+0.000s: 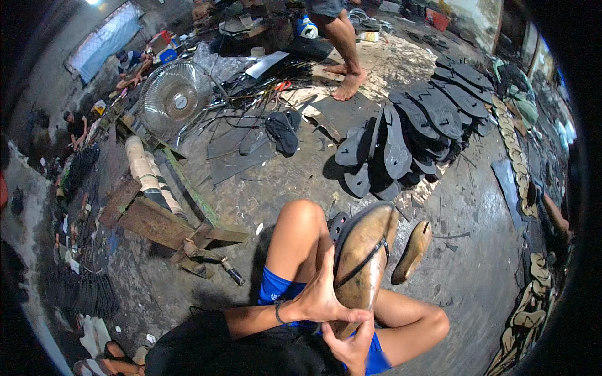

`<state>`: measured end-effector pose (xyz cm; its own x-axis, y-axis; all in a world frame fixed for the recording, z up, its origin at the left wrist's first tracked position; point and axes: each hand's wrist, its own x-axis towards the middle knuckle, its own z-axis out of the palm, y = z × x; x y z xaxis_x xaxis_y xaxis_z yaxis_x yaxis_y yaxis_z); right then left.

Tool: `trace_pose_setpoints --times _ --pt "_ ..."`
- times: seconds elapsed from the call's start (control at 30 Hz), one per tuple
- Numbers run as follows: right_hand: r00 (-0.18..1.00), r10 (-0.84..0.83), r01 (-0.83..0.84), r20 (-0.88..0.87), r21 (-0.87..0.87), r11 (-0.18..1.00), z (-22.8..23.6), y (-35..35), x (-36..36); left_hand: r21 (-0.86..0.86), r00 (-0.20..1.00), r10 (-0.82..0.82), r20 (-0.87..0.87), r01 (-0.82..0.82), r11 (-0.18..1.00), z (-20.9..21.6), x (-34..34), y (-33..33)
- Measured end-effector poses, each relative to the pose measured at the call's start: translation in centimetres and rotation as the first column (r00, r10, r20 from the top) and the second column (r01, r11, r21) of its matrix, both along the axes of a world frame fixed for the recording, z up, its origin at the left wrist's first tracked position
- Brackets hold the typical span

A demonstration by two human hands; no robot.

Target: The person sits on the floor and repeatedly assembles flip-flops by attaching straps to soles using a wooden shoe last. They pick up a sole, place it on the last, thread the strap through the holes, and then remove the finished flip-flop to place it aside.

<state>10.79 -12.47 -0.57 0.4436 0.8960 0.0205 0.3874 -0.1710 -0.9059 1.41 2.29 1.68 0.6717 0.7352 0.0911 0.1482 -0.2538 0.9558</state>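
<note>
Across my lap lies a brown, worn wooden shoe last (360,269), its broad toe end pointing away from me. A thin black strap (367,263) runs slantwise over it, and a dark edge shows along its left side. My left hand (323,294), with a dark band at the wrist, grips the last's left side near the heel, thumb across the top. Around the narrow heel end closes my right hand (354,344); its fingers are partly hidden. A second, smaller-looking last (412,252) rests on the floor just right of my knees.
Black sandal soles (426,119) stand in a bunch ahead on the right. A black pair of sandals (283,131) lies farther left. A rusty metal frame (157,213) and a fan (175,100) stand at left. Another person's bare feet (350,81) are ahead; tan sandals (527,313) line the right.
</note>
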Motion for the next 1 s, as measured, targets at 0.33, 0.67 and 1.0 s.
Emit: trace_pose_setpoints --times 0.33,0.67,1.0 --pt "-0.007 -0.112 0.389 -0.994 -0.106 0.915 -2.1 -5.4 1.0 0.164 0.963 -0.159 -0.219 0.197 0.967 1.0 -1.8 0.8" --pt "-0.155 -0.298 0.573 -0.942 -0.331 0.749 0.4 -6.9 -1.0 -0.656 0.892 -0.417 0.176 0.422 0.625 -1.3 -3.7 -5.6" --pt "-0.144 0.058 0.569 -0.988 -0.035 0.822 0.6 -6.8 -0.4 -0.922 0.895 -0.224 0.387 0.373 -0.105 -0.9 -6.8 -5.3"
